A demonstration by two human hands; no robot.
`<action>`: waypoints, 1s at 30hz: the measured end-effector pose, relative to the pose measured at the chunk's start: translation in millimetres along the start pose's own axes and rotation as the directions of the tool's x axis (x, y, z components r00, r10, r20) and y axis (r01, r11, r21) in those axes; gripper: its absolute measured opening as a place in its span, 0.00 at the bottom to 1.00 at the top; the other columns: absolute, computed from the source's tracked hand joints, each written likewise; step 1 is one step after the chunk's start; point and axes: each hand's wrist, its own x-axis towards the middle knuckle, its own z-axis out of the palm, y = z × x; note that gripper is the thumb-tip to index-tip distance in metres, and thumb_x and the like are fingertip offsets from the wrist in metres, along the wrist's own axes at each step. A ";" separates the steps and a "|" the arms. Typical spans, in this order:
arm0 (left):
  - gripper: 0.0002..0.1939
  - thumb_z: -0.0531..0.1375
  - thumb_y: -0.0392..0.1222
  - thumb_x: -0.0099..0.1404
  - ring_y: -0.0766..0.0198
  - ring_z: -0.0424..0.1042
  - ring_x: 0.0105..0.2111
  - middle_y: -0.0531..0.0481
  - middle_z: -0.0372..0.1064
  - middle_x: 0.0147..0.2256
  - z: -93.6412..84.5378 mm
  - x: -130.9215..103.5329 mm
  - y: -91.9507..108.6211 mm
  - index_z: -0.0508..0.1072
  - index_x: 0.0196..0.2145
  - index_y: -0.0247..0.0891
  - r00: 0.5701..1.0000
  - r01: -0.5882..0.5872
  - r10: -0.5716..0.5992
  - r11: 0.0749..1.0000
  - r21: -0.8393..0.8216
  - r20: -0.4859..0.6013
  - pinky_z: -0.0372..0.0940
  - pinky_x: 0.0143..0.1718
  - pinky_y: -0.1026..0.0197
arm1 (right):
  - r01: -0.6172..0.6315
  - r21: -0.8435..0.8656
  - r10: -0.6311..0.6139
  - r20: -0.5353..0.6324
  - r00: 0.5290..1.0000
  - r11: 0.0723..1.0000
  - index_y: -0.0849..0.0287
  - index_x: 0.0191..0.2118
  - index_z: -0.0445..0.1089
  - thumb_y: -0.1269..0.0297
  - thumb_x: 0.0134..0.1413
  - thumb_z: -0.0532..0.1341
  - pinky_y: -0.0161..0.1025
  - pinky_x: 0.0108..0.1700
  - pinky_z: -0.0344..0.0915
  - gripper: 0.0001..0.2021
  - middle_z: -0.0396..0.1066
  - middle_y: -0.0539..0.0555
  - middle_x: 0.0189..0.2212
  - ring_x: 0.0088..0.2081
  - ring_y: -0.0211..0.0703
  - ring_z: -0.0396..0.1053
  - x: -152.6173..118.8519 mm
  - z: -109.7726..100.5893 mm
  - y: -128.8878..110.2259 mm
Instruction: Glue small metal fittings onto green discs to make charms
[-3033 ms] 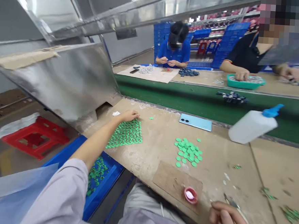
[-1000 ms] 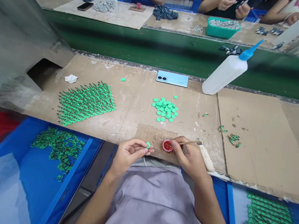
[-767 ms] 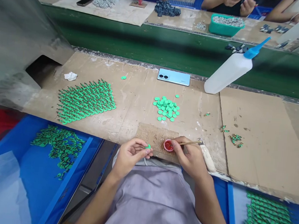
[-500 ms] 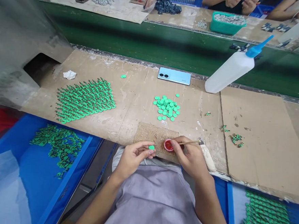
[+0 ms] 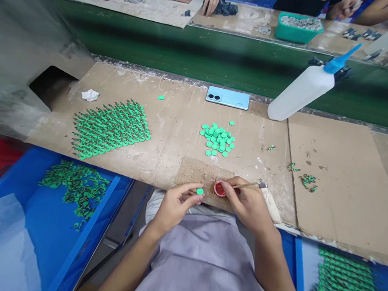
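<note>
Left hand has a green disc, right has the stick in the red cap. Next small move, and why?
Probably lift the stick out of the red cap and bring its tip to the green disc. The left hand pinches the disc face up right beside the cap, and the right hand has the tip down in it.

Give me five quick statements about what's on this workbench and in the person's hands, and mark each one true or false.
1. The left hand pinches a small green disc. True.
2. The right hand holds a thin stick at a red cap. True.
3. The phone lies inside a blue bin. False: it lies on the bench, near the green belt.
4. The white bottle has a red nozzle. False: the nozzle is blue.
5. A loose pile of green discs sits in front of the phone. True.
</note>
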 end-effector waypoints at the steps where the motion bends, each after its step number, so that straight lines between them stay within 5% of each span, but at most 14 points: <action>1: 0.17 0.70 0.45 0.61 0.56 0.84 0.35 0.47 0.83 0.34 0.0 0.2 0.1 0.84 0.47 0.38 1.000 -0.005 0.005 1.000 0.004 -0.002 0.80 0.41 0.57 | 0.001 0.009 -0.001 0.000 1.000 1.000 0.54 0.32 0.77 0.53 0.73 0.57 0.41 0.36 0.73 0.19 0.81 0.56 0.31 0.31 0.48 0.78 0.2 -0.4 -0.4; 12: 0.16 0.74 0.47 0.57 0.57 0.84 0.31 0.48 0.83 0.30 11.4 0.0 1.7 0.82 0.41 0.38 1.000 -0.016 0.015 0.994 -0.111 -0.012 0.81 0.36 0.59 | 0.095 0.195 -0.052 -0.214 0.975 0.976 0.54 0.39 0.73 0.60 0.73 0.58 0.38 0.32 0.70 0.10 0.76 0.52 0.29 0.29 0.43 0.74 -12.3 -4.0 1.5; 23: 0.17 0.72 0.49 0.62 0.60 0.84 0.32 0.47 0.83 0.32 17.7 4.5 1.6 0.80 0.43 0.36 0.995 -0.081 0.089 0.986 -0.144 0.047 0.80 0.35 0.63 | 0.157 0.237 -0.105 -0.217 0.971 0.959 0.55 0.40 0.72 0.68 0.72 0.59 0.36 0.33 0.68 0.07 0.73 0.50 0.31 0.32 0.41 0.73 -14.4 1.3 8.5; 30: 0.16 0.75 0.46 0.58 0.62 0.83 0.30 0.49 0.83 0.31 17.4 3.4 -0.3 0.79 0.40 0.36 0.999 -0.018 0.025 0.983 -0.184 0.037 0.79 0.33 0.65 | 0.214 0.323 -0.135 -0.251 0.958 0.922 0.54 0.42 0.72 0.72 0.71 0.58 0.35 0.35 0.68 0.07 0.72 0.50 0.32 0.34 0.40 0.71 -19.5 5.6 10.6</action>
